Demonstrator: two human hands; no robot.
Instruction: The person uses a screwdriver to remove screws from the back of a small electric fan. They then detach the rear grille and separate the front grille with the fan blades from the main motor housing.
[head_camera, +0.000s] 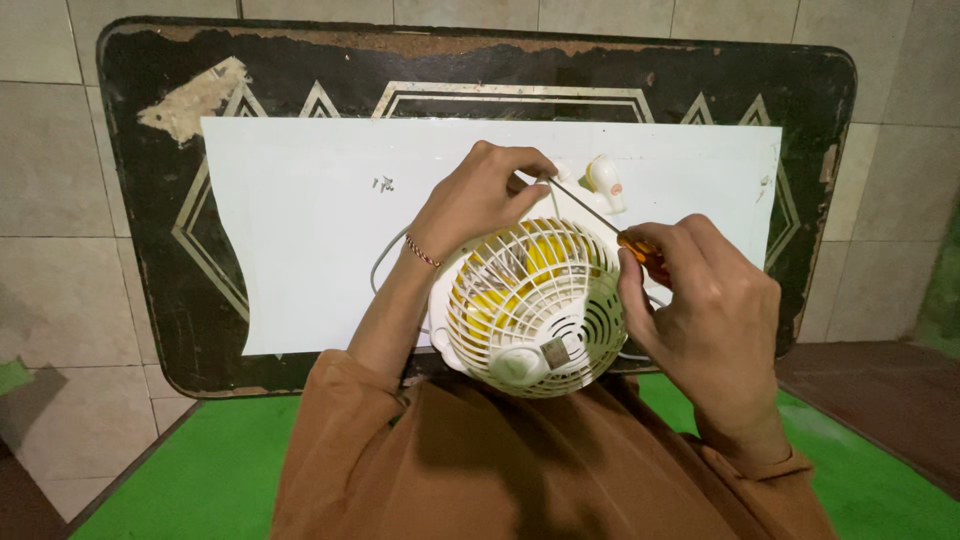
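We hold the small white fan (535, 305) at the table's six o'clock edge, our left hand (480, 195) pinched at its twelve o'clock rim, where the screwdriver (610, 230) tip meets it. Our right hand (700, 320), at three o'clock, is closed around the orange handle. To our mind, the tip should sit square and the fan stay braced.

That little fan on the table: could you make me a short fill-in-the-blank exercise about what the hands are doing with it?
1. The small white fan has blades coloured ____.
2. The right hand holds a screwdriver whose handle is ____.
3. The left hand wears a bracelet on its ____.
4. The fan stands on a white sheet spread over a dark ____.

Missing words: yellow; orange; wrist; table
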